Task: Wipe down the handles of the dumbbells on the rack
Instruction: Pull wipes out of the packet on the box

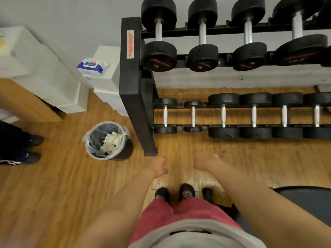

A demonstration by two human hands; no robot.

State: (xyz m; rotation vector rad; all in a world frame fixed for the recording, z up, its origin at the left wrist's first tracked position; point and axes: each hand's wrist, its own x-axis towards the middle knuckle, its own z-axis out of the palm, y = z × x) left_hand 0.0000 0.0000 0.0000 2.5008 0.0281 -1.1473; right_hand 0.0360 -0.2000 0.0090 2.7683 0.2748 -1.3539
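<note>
Head view: I stood facing the dumbbell rack, both fists closed.
My left hand (156, 166) and right hand (204, 161) hung over the wooden floor (53, 185), fingers curled in, nothing showing in them. The dumbbells (202, 33) lay across both tiers of the rack (131, 77). A wipes pack (92, 66) sat on a white box (107, 77) beside the rack's left end; a lined bin (87, 142) stood near its foot.
</note>
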